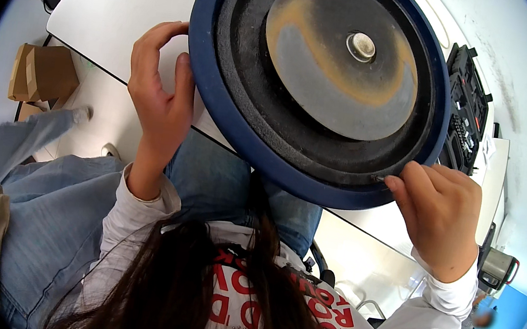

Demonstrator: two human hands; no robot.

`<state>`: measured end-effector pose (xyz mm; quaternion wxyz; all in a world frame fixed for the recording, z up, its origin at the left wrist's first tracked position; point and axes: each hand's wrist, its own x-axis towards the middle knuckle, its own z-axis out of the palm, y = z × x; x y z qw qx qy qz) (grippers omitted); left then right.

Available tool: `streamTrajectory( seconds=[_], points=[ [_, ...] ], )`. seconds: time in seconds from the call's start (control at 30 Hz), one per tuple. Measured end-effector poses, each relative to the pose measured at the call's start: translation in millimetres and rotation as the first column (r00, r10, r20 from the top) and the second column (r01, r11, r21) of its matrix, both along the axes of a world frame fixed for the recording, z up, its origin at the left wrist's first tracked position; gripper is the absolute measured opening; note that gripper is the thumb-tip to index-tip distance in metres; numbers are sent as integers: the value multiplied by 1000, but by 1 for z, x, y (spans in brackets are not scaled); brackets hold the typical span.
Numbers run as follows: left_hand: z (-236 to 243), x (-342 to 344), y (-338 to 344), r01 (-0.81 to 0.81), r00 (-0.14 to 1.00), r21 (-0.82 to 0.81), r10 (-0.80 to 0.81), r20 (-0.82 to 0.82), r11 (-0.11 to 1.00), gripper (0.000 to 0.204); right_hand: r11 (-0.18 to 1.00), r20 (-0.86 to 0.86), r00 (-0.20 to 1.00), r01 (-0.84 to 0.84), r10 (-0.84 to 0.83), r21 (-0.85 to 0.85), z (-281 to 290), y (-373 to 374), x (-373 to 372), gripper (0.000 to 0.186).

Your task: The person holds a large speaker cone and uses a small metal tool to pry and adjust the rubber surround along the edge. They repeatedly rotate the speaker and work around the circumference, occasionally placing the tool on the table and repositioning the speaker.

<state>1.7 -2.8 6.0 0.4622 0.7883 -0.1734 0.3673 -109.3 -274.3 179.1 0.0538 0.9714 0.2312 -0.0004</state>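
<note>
A large round wheel-like disc with a dark-blue rim and a black recessed face (227,28) is above the white bench (125,3), ahead of the person toward 12 o'clock. Its near edge reaches across the bench's edge; what supports it underneath cannot be told. Being round, it has no long axis. At its centre sit a grey, brown-stained metal plate (324,96) and a silvery domed hub (361,47).

The hands are well apart. The left hand (162,86) is at the rim's 9 o'clock, thumb and forefinger spread; its hidden fingers cannot be judged. The right hand (433,202), near 4 o'clock, pinches a small dark metallic piece (377,178) whose tip points toward 9 o'clock over the black face; the right is clearly nearer this spot.
</note>
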Motion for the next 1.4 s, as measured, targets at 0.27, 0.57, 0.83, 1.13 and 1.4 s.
streamTrajectory(
  seconds=[0.27, 0.57, 0.83, 1.13, 1.4],
  points=[
    [-3, 1, 1, -8, 1000, 5, 8, 26, 1000, 26, 1000, -55, 998, -21, 21, -1, -6, -1, -3, 17],
    [-3, 0, 3, 10, 999, -1, -10, 30, 1000, 27, 979, -119, 986, -135, 117, -156, 4, 3, 0, 17],
    [-4, 0, 3, 20, 1000, -31, -20, -3, 999, 26, 827, -180, 907, -420, 380, -373, 14, -5, 18, 19],
    [-1, -2, -4, -6, 1000, -70, 6, -1, 998, 24, 968, -464, 877, 5, -126, -252, 27, 20, 19, 15],
    [-1, 0, -1, -12, 1000, -49, 13, 14, 999, 25, 935, -457, 838, 161, -298, -316, 29, 40, 19, 23]
  ],
)
